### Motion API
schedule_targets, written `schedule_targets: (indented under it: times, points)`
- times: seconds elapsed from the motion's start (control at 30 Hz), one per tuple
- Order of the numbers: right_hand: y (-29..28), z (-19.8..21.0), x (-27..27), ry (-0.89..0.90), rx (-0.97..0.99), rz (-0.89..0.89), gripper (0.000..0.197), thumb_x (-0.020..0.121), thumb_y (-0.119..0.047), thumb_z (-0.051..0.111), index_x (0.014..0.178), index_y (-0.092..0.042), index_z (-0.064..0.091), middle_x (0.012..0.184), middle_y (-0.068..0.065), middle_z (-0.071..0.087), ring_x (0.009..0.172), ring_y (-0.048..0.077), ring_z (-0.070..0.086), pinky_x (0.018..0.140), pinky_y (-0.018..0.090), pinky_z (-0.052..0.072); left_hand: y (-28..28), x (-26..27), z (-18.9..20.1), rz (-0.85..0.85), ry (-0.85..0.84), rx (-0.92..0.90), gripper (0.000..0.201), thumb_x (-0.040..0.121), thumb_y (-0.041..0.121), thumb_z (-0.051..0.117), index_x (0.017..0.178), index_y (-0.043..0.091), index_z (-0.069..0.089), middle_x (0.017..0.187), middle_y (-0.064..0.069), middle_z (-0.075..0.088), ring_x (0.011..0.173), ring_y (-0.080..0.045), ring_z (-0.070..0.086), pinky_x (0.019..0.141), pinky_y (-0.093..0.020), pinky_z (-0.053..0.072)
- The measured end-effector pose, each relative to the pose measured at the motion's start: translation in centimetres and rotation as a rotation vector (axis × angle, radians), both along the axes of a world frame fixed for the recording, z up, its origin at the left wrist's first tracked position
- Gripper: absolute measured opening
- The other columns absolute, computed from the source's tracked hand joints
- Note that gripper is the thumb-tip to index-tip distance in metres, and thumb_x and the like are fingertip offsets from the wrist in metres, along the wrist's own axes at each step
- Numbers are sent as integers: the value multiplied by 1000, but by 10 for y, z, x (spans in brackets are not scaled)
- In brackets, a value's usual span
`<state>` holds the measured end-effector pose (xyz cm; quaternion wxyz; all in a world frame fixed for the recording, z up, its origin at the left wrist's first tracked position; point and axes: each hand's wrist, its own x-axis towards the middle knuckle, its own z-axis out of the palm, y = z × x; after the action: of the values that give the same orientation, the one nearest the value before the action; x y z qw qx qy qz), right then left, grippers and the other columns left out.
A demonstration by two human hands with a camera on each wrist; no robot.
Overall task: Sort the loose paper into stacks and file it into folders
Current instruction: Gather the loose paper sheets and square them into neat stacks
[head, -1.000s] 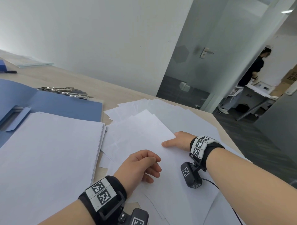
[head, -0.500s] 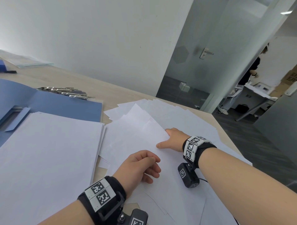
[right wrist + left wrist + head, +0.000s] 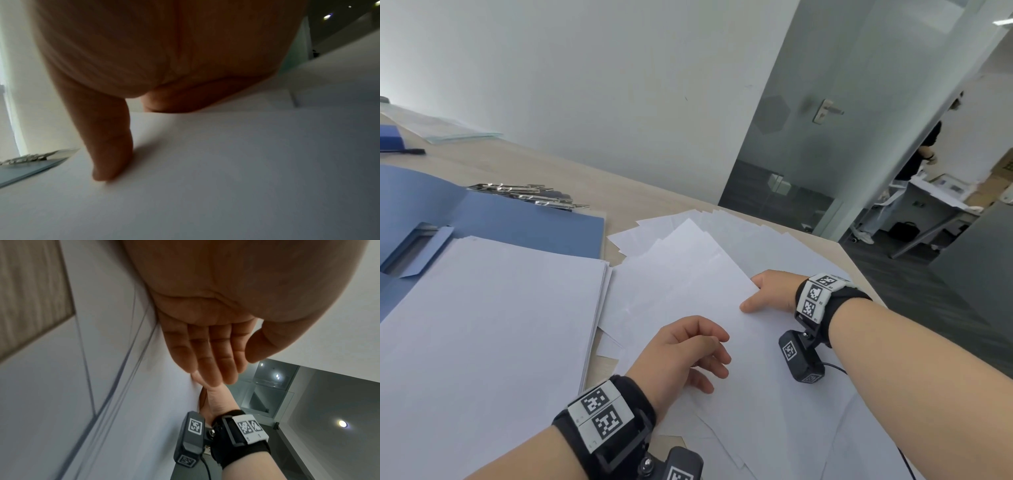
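Loose white sheets (image 3: pixel 750 246) lie fanned over the table's right end. My right hand (image 3: pixel 765 291) pinches the right edge of the top sheet (image 3: pixel 688 284), thumb (image 3: pixel 109 146) on top and fingers hidden beneath. My left hand (image 3: pixel 688 353) rests on the same sheet nearer me, holding nothing; in the left wrist view its fingers (image 3: pixel 205 353) lie nearly straight. To the left, a squared stack of paper (image 3: pixel 493 325) lies on an open blue folder (image 3: pixel 534 229).
Metal binder clips (image 3: pixel 527 197) lie beyond the folder on the wooden table (image 3: pixel 619 195). A pen and more papers sit at the far left. The table edge runs just right of the loose sheets; beyond it are a glass door (image 3: pixel 808 137) and a person (image 3: pixel 917 154).
My right hand shifted slightly left, then back right, keeping hold of the sheet edge; the top sheets' far corner swung farther from me. The left hand stayed put.
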<state>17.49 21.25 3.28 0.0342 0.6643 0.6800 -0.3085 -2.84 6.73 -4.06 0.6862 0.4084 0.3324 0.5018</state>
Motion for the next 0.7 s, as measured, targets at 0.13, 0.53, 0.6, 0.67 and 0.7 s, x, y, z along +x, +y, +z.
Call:
schedule_targets:
  times: [0.13,0.53,0.6,0.67,0.7]
  points:
    - [-12,0,22,170,-133,-61,12,86,-3,73,96,-9,74,94,10,76,77,24,73,74,32,59,-1,0,0,-11,-16,8,17,76,17,60,87,12,72,82,-15,70,71,-24,66,56,-31,48]
    - [-88,3,112,548,47,-343,23,93,6,61,114,0,69,110,21,74,93,35,73,89,47,59,-8,-7,12,185,-16,-8,13,84,10,63,94,5,70,83,-16,69,70,-25,65,58,-33,49]
    - [-102,1,134,629,118,-436,23,94,6,60,114,-1,69,113,23,73,105,44,69,98,57,53,-6,-9,12,280,49,-39,16,95,3,54,94,6,70,82,-13,70,69,-23,66,60,-32,49]
    - [-116,-3,151,724,172,-535,24,95,5,58,117,-1,67,113,23,73,109,47,67,101,63,49,-3,-10,11,360,125,-71,21,97,2,50,94,8,70,86,-12,71,74,-21,67,62,-32,49]
    - [-124,-4,157,769,196,-577,24,96,4,57,117,-1,66,113,23,73,109,48,66,101,64,48,-3,-10,10,394,152,-92,21,97,4,51,94,10,70,91,-12,73,79,-21,67,64,-33,49]
